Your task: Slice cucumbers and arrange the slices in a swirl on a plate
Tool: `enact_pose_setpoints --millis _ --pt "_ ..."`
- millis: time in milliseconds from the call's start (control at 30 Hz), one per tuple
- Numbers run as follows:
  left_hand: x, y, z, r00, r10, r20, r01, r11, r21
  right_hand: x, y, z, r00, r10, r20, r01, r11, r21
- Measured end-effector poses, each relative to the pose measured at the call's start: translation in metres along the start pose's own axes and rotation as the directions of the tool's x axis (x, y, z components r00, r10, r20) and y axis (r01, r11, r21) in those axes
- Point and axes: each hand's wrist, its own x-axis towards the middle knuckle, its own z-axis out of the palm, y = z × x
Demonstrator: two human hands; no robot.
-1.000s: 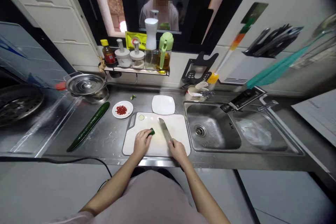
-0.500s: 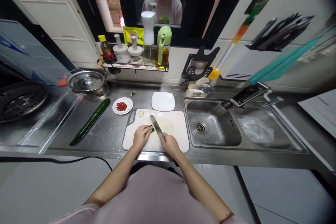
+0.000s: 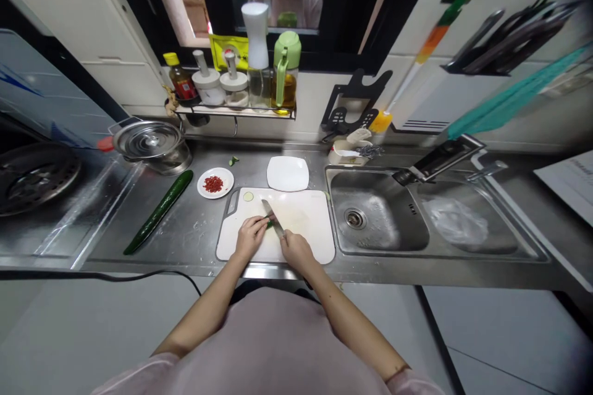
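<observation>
On the white cutting board (image 3: 315,210), my left hand (image 3: 251,237) is closed with its fingertips on a small dark-green piece of cucumber (image 3: 269,223), mostly hidden by the fingers. My right hand (image 3: 297,250) grips a kitchen knife (image 3: 278,226), its blade slanting up and left, right beside those fingertips and against the piece. One pale round slice (image 3: 249,196) lies near the board's top left corner. A whole cucumber (image 3: 160,213) rests on the steel counter to the left.
Behind the board are a small plate (image 3: 227,175) of chopped red bits and a white square plate (image 3: 287,173). Green scraps (image 3: 233,161) lie nearby. A lidded steel pot (image 3: 173,157) stands at the left, a sink (image 3: 380,216) at the right. Bottles and jars line a shelf (image 3: 241,112).
The knife blade has shifted slightly and now sits closer to the left fingertips, over the green piece. My view has tilted a little; the counter things stay in place.
</observation>
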Motion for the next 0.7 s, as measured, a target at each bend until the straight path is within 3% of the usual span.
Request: enact_pose_setpoints --millis 700 --pt "0.0042 -0.0035 -0.0001 1.0 -0.005 0.022 0.006 0.999 -0.049 -0.0019 -0.0017 0.0003 0.998 0.014 0.058 -0.011 0.998 -0.059"
